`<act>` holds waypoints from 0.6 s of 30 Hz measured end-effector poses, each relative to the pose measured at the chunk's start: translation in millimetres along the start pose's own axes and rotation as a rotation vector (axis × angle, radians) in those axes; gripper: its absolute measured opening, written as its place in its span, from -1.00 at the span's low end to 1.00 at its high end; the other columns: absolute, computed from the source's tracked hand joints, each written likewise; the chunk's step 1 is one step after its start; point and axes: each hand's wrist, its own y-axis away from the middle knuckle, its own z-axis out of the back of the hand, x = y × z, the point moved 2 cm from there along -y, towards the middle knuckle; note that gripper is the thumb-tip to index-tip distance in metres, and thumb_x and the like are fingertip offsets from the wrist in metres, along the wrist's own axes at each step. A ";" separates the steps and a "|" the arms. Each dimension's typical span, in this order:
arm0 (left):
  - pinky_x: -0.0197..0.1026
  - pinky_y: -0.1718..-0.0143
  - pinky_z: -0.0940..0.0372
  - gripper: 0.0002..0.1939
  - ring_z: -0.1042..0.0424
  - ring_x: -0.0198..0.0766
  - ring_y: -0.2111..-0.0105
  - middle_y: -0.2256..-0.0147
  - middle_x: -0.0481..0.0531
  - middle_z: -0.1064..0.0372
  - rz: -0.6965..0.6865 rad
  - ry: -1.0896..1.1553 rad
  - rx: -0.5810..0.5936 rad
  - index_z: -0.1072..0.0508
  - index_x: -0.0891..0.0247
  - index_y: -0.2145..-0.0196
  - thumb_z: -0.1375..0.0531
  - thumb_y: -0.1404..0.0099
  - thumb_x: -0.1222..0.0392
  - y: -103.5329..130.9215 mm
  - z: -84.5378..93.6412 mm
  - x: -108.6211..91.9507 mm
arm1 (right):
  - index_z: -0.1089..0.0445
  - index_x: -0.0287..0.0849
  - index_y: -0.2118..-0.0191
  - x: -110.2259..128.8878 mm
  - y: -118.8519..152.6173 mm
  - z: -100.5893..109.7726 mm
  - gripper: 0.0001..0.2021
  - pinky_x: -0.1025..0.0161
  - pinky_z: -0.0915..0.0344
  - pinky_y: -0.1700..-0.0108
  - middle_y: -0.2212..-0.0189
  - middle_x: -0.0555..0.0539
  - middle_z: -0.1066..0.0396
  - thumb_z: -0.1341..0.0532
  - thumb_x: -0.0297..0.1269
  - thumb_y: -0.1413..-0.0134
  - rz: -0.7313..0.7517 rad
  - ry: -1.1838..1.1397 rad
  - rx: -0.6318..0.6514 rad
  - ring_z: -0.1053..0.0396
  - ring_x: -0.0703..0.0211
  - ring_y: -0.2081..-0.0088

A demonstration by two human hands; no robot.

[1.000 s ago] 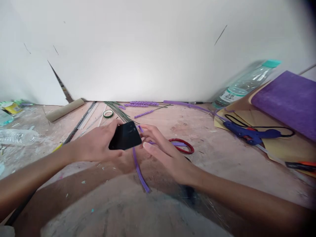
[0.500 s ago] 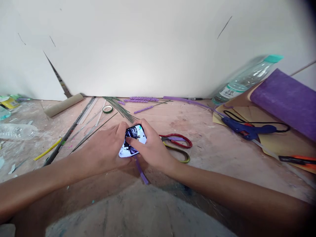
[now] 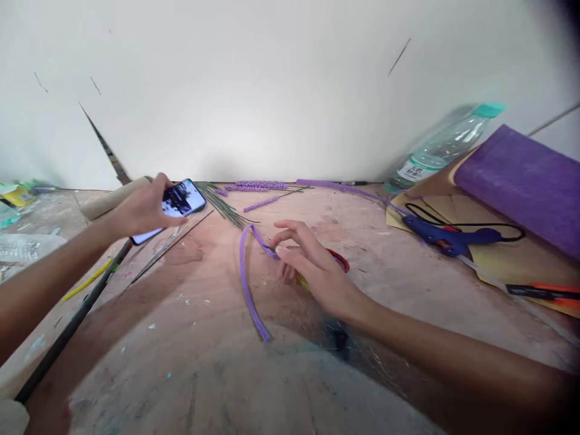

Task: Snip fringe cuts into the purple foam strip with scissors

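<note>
My left hand (image 3: 145,208) is closed around a smartphone (image 3: 185,198) at the left, its lit screen facing up and partly covered by the fingers. My right hand (image 3: 312,266) hovers low over the table with thumb and index finger apart. Beneath it lies a pair of scissors; a red handle loop (image 3: 341,260) and a bit of yellow show past the hand. A bent purple strip (image 3: 247,284), like a fuzzy stem, lies just left of the right fingertips, one end close to the thumb.
Green wire stems (image 3: 224,208) and purple beaded sprigs (image 3: 258,186) lie along the white wall (image 3: 254,90). A blue glue gun (image 3: 446,235), a plastic bottle (image 3: 435,151) and a purple roll (image 3: 521,181) are at the right. A cardboard tube (image 3: 102,204) is at the left.
My left hand has carried the smartphone from the middle to the left. My right hand has let go of it and moved right, over the scissors. The purple strip is now uncovered.
</note>
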 end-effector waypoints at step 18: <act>0.09 0.05 -0.44 -0.63 -0.47 -0.05 0.03 -0.08 0.18 -0.39 0.173 -0.083 0.026 -0.40 0.29 -0.12 -0.22 -0.42 0.11 -97.7 -46.2 107.9 | -0.47 -0.11 0.19 -13.1 13.1 62.4 -0.86 -0.02 -0.26 0.07 0.18 -0.19 -0.45 -0.20 -0.26 -0.16 0.157 0.752 0.110 -0.39 -0.17 0.10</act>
